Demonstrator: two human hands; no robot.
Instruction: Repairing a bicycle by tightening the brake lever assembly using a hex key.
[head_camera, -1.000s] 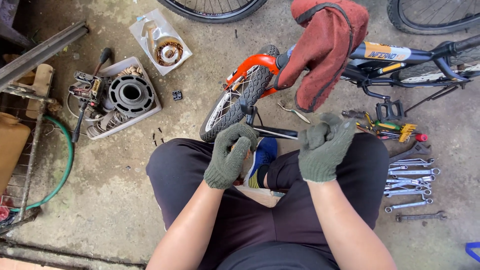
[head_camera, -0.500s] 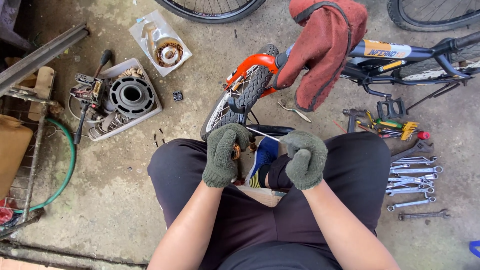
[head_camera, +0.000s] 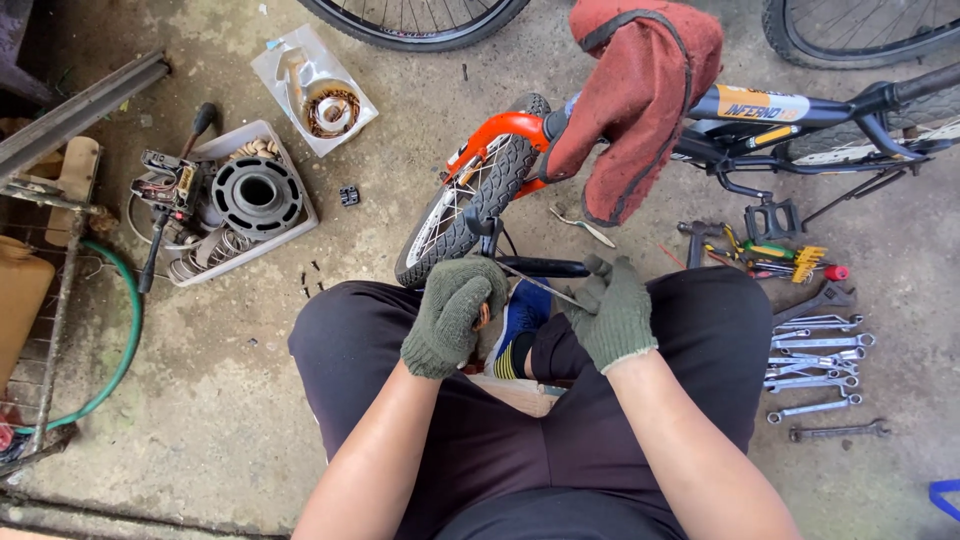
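I sit on the concrete floor with both hands in green knit gloves over my lap. My left hand (head_camera: 455, 315) is curled shut around a small orange-handled tool, of which only a sliver shows. Fingertips of my right hand (head_camera: 610, 312) pinch the end of a thin metal rod (head_camera: 538, 283) that runs between the hands. Just beyond them lies a small bicycle wheel (head_camera: 470, 205) under an orange fender, and a black handlebar grip (head_camera: 545, 267) passes under the rod.
A red cloth (head_camera: 640, 100) hangs over the dark bike frame (head_camera: 760, 105). Several wrenches (head_camera: 815, 350) lie at right, with screwdrivers (head_camera: 780, 255) and a pedal (head_camera: 775, 215) above them. At left are a tray of engine parts (head_camera: 255, 195), a packaged coil (head_camera: 320, 100) and a green hose (head_camera: 120, 340).
Both hands dropped from in front of the wheel toward my lap. The right hand went from a fist to pinching the thin rod; the left stayed closed.
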